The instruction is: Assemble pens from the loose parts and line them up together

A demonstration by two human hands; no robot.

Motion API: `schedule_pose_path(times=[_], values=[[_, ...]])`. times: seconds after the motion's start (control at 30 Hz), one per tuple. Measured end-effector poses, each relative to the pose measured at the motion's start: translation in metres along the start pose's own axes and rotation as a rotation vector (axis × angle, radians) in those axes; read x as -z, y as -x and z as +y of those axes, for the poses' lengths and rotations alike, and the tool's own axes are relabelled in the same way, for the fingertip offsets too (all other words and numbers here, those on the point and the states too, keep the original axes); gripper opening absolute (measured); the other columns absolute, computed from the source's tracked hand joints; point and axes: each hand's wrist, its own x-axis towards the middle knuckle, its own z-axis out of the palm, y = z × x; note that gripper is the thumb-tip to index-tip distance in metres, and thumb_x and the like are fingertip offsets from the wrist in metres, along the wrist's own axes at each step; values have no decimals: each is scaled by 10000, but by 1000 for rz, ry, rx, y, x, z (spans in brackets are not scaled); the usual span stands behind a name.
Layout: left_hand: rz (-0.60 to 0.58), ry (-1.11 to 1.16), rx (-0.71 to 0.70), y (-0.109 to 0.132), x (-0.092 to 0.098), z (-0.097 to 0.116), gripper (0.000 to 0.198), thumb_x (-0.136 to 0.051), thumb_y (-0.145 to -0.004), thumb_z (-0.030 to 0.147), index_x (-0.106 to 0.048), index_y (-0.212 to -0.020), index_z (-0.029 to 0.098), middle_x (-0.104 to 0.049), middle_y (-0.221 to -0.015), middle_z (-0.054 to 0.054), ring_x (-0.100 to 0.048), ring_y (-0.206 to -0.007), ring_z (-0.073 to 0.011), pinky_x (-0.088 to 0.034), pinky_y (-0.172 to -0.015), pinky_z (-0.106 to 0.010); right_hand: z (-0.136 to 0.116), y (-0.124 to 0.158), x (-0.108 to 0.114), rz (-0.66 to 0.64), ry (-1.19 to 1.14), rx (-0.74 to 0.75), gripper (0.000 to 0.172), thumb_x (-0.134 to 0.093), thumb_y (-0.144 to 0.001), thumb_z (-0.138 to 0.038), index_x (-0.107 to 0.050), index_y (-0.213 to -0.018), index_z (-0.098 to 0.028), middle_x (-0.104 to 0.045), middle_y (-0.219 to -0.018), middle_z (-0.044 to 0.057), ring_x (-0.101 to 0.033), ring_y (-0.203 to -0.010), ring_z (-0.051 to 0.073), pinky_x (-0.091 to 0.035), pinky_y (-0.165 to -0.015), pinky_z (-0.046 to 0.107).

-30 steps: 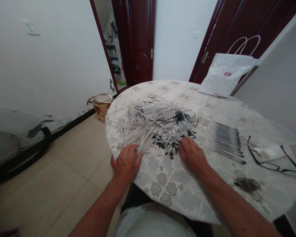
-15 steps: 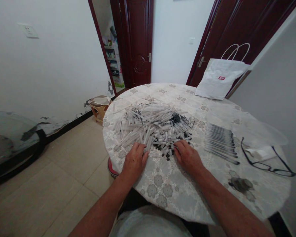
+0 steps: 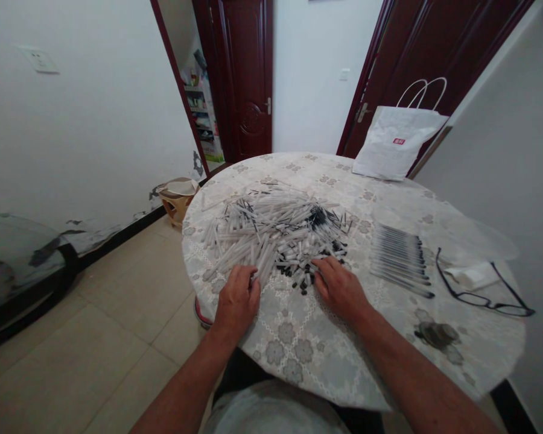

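Observation:
A loose pile of pale, clear pen barrels point(image 3: 235, 235) covers the middle of the table. Thin dark-tipped pen refills point(image 3: 317, 216) lie across its right side, and short pieces with black pen caps point(image 3: 304, 283) lie at its near edge. My left hand point(image 3: 238, 298) is at the near left edge of the pile, thumb and fingers closed around the end of a pale barrel. On the right, my right hand point(image 3: 341, 288) rests among the small caps with its fingers bent together; whatever is between the fingertips is hidden.
Assembled-looking pens point(image 3: 398, 256) lie in a row to the right. Beyond them are black-framed glasses point(image 3: 475, 299), a white folded packet point(image 3: 473, 276) and a small dark object point(image 3: 438, 334). A white paper bag point(image 3: 396, 144) stands at the back of the round cloth-covered table point(image 3: 294, 331).
The view has turned slightly, shifting everything a little to the left. My left hand has drawn slightly left; my right hand stays by the caps.

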Motion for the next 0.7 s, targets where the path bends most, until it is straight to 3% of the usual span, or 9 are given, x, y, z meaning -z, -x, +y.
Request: schedule_pose_path(times=[0.23, 0.43, 0.53, 0.7], values=[[110, 93, 28, -3, 5, 0, 140, -513, -933, 138, -595, -1026, 203, -617, -954, -61, -614, -935, -213, -513, -874, -376, -3, -1, 0, -46, 36, -14, 297, -485, -1003, -249, -641, -1250, -198, -652, -1159, 104, -668, -932, 190, -523, -781, 265], [203, 413, 296, -3, 10, -9, 144, -594, -912, 248, -631, -1042, 200, -648, -967, -40, -647, -888, -184, -527, -826, -326, -3, -1, -3, -86, 55, -51, 256, -498, -1003, -262, -661, -1194, -209, -650, -1120, 86, -668, -921, 182, -512, -771, 258], [172, 574, 411, -7, 12, -9, 181, -628, -902, 290, -627, -1058, 198, -658, -869, -11, -652, -798, -164, -520, -774, -297, -3, -1, -3, -62, 29, -46, 261, -490, -1009, -276, -655, -1198, -205, -653, -1141, 95, -666, -944, 188, -520, -804, 270], [65, 749, 398, -27, 9, 8, 171, -661, -862, 278, -636, -1006, 191, -656, -778, 7, -646, -741, -151, -515, -743, -279, -1, -1, -2, 98, -102, -39, 292, -459, -1016, -287, -626, -1235, -190, -663, -1148, 118, -662, -995, 216, -538, -858, 312]])
